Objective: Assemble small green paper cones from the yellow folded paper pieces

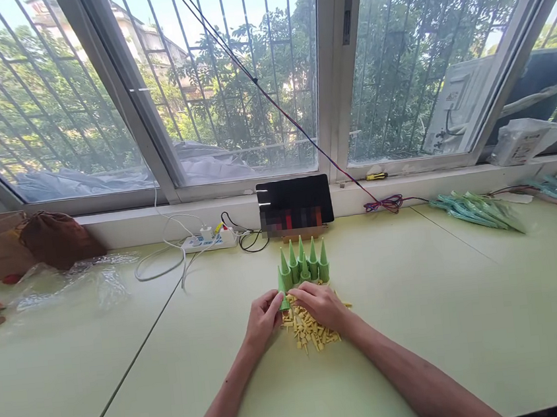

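Observation:
My left hand and my right hand meet over a pile of small yellow pieces on the pale green table. Both pinch a green cone between their fingertips at the pile's far left edge. Several more green cones stand upright in a tight cluster just beyond the hands. The right hand's palm covers part of the yellow pile.
A dark tablet leans against the window sill behind the cones. A white power strip with cables lies to its left. A brown pouch and clear plastic sit far left; teal bundles far right.

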Demonstrator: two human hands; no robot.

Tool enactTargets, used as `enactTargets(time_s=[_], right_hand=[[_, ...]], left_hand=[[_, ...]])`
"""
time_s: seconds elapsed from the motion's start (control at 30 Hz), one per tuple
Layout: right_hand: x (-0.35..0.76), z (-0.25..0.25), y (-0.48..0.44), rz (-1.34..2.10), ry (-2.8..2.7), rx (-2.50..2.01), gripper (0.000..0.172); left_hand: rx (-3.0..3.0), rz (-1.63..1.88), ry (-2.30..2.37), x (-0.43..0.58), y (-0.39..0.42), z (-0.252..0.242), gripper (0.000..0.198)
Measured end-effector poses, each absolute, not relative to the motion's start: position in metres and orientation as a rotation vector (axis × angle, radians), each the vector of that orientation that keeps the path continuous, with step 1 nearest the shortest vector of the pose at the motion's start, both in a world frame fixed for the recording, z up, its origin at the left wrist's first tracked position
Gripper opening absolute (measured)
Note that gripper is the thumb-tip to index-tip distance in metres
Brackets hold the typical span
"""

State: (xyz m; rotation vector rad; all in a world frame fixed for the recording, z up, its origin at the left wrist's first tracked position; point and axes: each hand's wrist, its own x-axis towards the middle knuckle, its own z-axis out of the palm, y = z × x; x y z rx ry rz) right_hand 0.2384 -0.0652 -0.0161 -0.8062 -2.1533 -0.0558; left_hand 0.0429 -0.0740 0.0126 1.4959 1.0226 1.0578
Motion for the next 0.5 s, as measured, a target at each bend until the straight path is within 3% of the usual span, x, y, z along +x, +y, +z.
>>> enactTargets(time_s=[0.5], right_hand=[[0.237,-0.0158,-0.0656,-0.033,-2.15,-0.778,0.025]], left_hand=[[1.293,1.071,0.908,0.0443,-0.069,0.0045,0.049]])
